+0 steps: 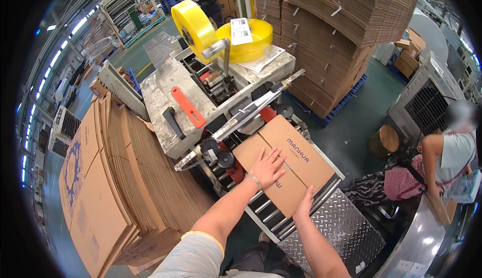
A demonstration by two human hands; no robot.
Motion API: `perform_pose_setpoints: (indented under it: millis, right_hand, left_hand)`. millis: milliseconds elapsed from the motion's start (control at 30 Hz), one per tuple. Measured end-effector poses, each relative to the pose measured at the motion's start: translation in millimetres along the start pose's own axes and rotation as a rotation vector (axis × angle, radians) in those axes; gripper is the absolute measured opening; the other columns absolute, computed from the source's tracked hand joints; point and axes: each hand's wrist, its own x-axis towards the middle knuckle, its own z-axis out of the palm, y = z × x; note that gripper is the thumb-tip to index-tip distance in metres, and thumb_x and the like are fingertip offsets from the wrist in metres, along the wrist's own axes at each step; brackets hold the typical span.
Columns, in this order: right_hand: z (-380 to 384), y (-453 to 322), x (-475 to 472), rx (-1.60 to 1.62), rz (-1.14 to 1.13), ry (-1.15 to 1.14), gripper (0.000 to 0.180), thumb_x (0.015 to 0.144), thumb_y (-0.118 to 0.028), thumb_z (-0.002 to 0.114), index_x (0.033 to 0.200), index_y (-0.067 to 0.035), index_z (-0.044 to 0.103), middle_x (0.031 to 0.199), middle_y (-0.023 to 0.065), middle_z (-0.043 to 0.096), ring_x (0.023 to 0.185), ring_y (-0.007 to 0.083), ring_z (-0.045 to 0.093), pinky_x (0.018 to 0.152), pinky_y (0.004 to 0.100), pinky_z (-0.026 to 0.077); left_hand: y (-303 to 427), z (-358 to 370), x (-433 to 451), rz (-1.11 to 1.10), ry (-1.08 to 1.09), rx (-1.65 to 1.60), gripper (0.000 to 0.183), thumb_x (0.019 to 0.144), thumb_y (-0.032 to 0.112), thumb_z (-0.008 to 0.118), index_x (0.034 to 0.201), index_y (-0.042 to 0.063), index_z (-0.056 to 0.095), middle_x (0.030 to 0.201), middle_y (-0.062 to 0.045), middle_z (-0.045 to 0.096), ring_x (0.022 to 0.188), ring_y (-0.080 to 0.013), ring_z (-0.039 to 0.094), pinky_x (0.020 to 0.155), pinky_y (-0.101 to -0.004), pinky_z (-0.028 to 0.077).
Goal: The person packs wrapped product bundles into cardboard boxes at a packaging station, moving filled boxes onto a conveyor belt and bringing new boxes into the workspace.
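A cardboard box (316,157) with its top flaps folded shut lies on the roller conveyor (265,212) at the mouth of a carton sealing machine (158,89). My left hand (266,167) rests flat across the flaps near the seam, fingers spread. At the box's near right corner is my right hand (303,204), its thumb up along the edge; its other fingers are partly hidden. Past the box, a metal bar crosses the machine, with black rollers (226,160) beside it. A large yellow tape roll (196,29) stands upright on the machine.
Flattened cartons (109,165) are stacked at the left, more (324,52) on a blue pallet behind. Another tape roll (260,33), a red tool (188,106) and a black handle (174,122) lie on the machine. A diamond-plate surface (335,232) adjoins the conveyor; a co-worker (433,165) is at right.
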Motion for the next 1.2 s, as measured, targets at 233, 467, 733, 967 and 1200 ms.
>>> perform_pose_setpoints:
  millis: [233, 467, 733, 967, 1200]
  right_hand:
    - [68.9, 9.6, 32.9, -0.172, 0.122, -0.263, 0.101, 0.091, -0.076, 0.052, 0.15, 0.003, 0.031, 0.149, 0.0216, 0.046, 0.132, 0.0355, 0.049, 0.109, 0.0521, 0.041]
    - [22.0, -19.9, -6.2, -0.31, 0.237, -0.651, 0.101, 0.088, -0.078, 0.053, 0.162, -0.02, 0.016, 0.168, 0.0143, 0.014, 0.154, 0.0352, 0.011, 0.112, 0.0727, 0.02]
    - [-227.5, 55.0, -44.4, -0.553, 0.753, -0.826, 0.038, 0.099, -0.039, 0.056, 0.111, -0.004, 0.065, 0.098, 0.0117, 0.071, 0.08, 0.0271, 0.068, 0.069, 0.0402, 0.056]
    - [-330.7, -10.1, -101.2, -0.445, 0.638, -0.676, 0.052, 0.095, -0.048, 0.057, 0.126, -0.007, 0.063, 0.101, 0.0111, 0.073, 0.091, 0.0262, 0.068, 0.067, 0.0396, 0.053]
    - [-451.0, 28.6, 0.1, -0.483, 0.56, -0.529, 0.073, 0.09, -0.047, 0.066, 0.148, -0.005, 0.049, 0.138, 0.0162, 0.062, 0.112, 0.0304, 0.065, 0.096, 0.0447, 0.054]
  left_hand:
    - [-47.4, -15.3, 14.3, -0.069, 0.005, 0.26, 0.054, 0.101, 0.039, 0.051, 0.143, 0.007, 0.05, 0.154, -0.014, 0.046, 0.15, -0.0275, 0.032, 0.124, -0.0527, 0.019]
    - [57.1, -130.0, -164.6, -0.133, 0.268, -0.057, 0.049, 0.083, 0.022, 0.074, 0.13, 0.012, 0.063, 0.156, -0.014, 0.043, 0.147, -0.0303, 0.036, 0.121, -0.0541, 0.023]
    - [90.8, -365.5, -304.4, -0.453, 0.471, 0.544, 0.04, 0.087, 0.016, 0.069, 0.124, 0.003, 0.062, 0.128, -0.014, 0.064, 0.119, -0.0338, 0.058, 0.105, -0.0482, 0.044]
    - [70.9, -347.5, -400.5, -0.47, 0.415, 0.55, 0.032, 0.089, 0.012, 0.063, 0.12, 0.004, 0.062, 0.121, -0.013, 0.065, 0.112, -0.0315, 0.06, 0.097, -0.0432, 0.05]
    - [74.4, -361.8, -505.0, -0.832, 0.701, 0.797, 0.018, 0.084, 0.004, 0.065, 0.1, 0.009, 0.066, 0.094, -0.013, 0.067, 0.087, -0.0343, 0.064, 0.077, -0.044, 0.052]
